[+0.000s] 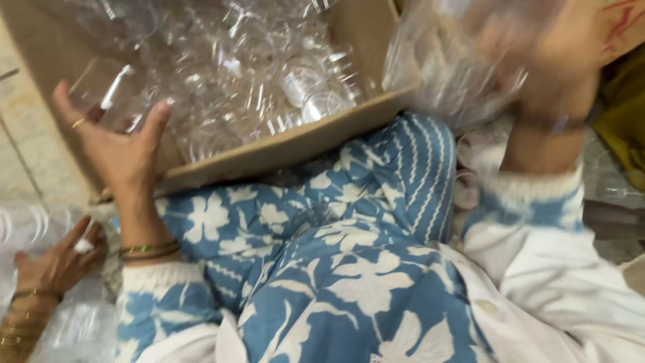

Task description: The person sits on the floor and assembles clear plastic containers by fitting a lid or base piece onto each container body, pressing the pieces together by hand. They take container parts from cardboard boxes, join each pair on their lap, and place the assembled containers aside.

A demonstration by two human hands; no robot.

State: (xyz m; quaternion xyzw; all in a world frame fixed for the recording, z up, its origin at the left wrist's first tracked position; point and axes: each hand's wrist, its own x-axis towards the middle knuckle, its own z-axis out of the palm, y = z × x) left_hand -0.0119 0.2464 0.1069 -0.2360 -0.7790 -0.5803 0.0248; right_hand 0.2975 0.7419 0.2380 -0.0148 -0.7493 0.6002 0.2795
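Note:
My left hand is raised over the near left corner of a cardboard box, thumb and fingers curved around a clear plastic cup. The box is filled with several more clear plastic cups. My right hand, blurred by motion, is at the upper right beside the box, gripping a crinkled clear plastic bag that hangs over the box's right corner. What is in the bag is too blurred to tell.
My knee in blue cloth with white flowers lies under the box's front edge. Another person's hand, wearing bangles, rests on clear plastic at the lower left. Something yellow sits at the right edge. Pale tiled floor lies to the left.

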